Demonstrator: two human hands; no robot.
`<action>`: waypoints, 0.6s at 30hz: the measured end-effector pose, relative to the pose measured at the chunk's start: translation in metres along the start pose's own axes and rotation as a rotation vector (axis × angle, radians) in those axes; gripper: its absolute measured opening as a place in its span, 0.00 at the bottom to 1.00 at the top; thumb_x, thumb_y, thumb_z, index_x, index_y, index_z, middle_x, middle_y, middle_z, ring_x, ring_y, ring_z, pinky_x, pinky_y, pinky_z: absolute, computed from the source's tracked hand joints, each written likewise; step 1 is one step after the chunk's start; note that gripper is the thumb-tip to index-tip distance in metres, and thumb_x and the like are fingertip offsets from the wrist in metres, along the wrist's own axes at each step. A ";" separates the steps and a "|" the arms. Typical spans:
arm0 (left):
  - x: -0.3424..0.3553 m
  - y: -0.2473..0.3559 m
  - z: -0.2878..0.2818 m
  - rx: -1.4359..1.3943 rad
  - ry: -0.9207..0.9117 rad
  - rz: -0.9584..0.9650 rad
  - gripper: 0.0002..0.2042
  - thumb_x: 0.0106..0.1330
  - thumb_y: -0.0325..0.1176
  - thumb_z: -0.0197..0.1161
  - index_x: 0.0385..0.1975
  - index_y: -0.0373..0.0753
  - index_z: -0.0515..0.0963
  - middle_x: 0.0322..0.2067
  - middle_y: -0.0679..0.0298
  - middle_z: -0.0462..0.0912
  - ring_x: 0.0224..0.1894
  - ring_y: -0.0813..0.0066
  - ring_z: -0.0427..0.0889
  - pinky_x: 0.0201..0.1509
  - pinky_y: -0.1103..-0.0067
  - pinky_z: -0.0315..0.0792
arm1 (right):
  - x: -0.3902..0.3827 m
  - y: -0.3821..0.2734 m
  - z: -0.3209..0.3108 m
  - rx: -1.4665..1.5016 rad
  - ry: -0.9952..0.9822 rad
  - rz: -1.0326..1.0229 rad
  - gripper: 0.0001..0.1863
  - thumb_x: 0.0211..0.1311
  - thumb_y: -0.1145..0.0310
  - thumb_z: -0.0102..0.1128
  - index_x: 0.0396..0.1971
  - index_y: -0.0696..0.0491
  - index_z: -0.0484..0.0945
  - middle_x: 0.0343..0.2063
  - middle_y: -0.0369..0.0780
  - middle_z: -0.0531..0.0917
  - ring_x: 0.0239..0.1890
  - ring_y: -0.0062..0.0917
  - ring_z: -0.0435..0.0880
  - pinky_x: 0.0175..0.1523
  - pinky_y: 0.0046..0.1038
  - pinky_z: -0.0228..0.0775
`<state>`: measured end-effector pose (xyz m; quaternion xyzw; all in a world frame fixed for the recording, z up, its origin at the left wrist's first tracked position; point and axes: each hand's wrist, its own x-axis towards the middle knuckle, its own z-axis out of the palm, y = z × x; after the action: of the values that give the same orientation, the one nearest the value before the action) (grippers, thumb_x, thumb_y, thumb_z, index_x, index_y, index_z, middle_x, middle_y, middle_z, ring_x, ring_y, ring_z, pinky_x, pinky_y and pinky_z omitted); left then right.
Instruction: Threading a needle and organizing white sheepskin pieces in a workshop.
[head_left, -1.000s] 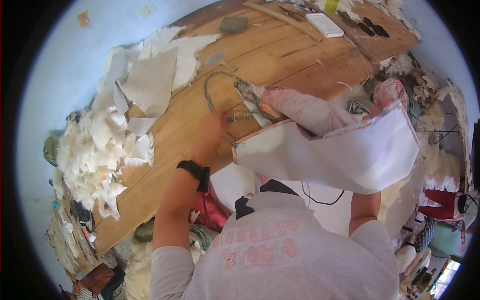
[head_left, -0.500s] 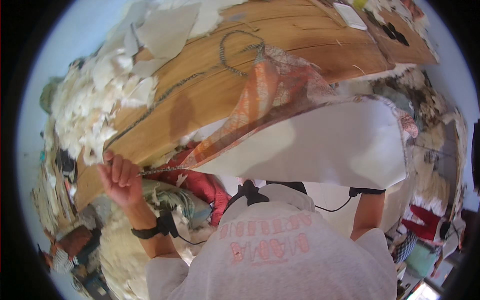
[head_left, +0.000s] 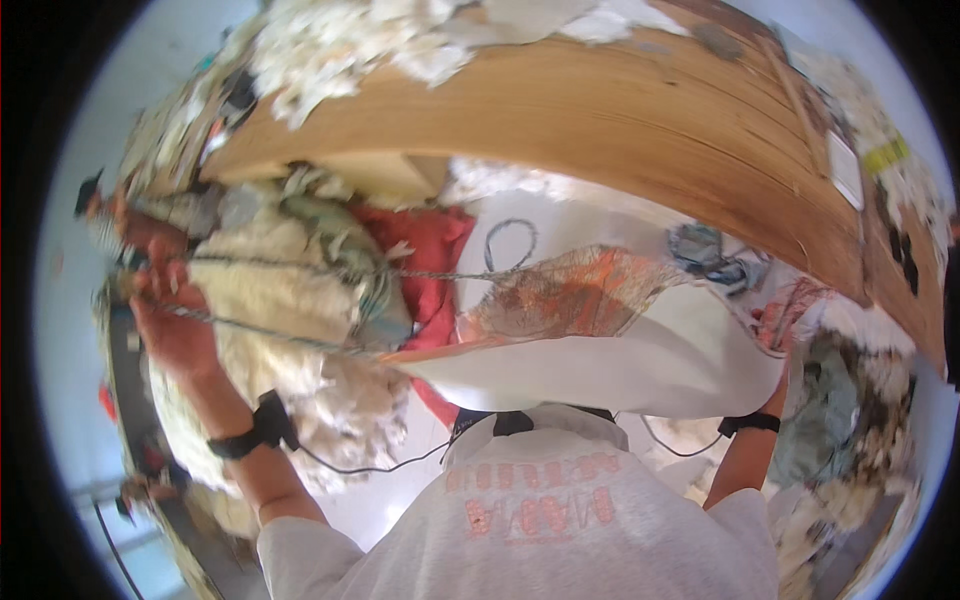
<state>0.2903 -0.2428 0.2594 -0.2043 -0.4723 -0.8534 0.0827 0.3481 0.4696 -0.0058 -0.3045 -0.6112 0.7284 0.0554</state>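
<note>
Holding a dark speckled cord [head_left: 440, 274] out to the side, the left hand [head_left: 172, 305] appears curled about it, though blurred — two strands run nearly straight toward a white sheet [head_left: 600, 375] edged with orange patterned cloth [head_left: 575, 290]. The sheet spans the space between the grey shirt [head_left: 540, 500] and the wooden counter [head_left: 560, 110]. The right hand is mostly hidden at the sheet's right end; I cannot tell its grip. Straightening the cord seems in hand — its loose loop [head_left: 511, 220] calls for steady tension.

1 wooden table [head_left: 590, 130], across top | pale-blue wall [head_left: 75, 340], left | whitish floor [head_left: 375, 497], brightly lit
</note>
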 end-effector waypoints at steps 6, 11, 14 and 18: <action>-0.075 -0.068 0.118 0.543 -0.096 0.049 0.02 0.58 0.35 0.58 0.29 0.50 0.78 0.53 0.44 0.67 0.58 0.44 0.61 0.56 0.53 0.59 | 0.029 0.016 0.062 -0.789 -0.468 -0.048 0.34 0.53 0.56 0.61 0.55 0.61 0.62 0.45 0.46 0.72 0.50 0.28 0.70 0.49 0.27 0.66; -0.137 -0.088 0.175 0.757 -0.282 -0.024 0.03 0.55 0.29 0.62 0.26 0.37 0.80 0.57 0.44 0.62 0.61 0.48 0.59 0.61 0.63 0.55 | -0.057 -0.033 0.187 -0.916 -1.018 -0.807 0.38 0.49 0.63 0.64 0.59 0.59 0.56 0.58 0.45 0.61 0.58 0.30 0.63 0.59 0.31 0.57; -0.175 -0.096 0.194 0.946 -0.317 -0.006 0.15 0.56 0.37 0.62 0.36 0.31 0.77 0.62 0.43 0.50 0.65 0.44 0.45 0.63 0.58 0.47 | -0.185 -0.050 0.256 -0.485 -1.619 -0.468 0.35 0.48 0.61 0.65 0.54 0.59 0.62 0.54 0.43 0.66 0.57 0.31 0.64 0.59 0.31 0.56; -0.238 -0.087 0.205 1.083 -0.154 -0.015 0.24 0.57 0.38 0.60 0.53 0.36 0.68 0.64 0.43 0.42 0.67 0.46 0.36 0.64 0.58 0.40 | -0.267 -0.011 0.263 -0.533 -1.904 0.013 0.21 0.54 0.63 0.59 0.44 0.60 0.71 0.42 0.42 0.77 0.46 0.27 0.74 0.49 0.29 0.66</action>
<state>0.5312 -0.0360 0.1874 -0.1909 -0.8504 -0.4713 0.1352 0.4266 0.1257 0.1222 0.4024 -0.5431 0.5081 -0.5337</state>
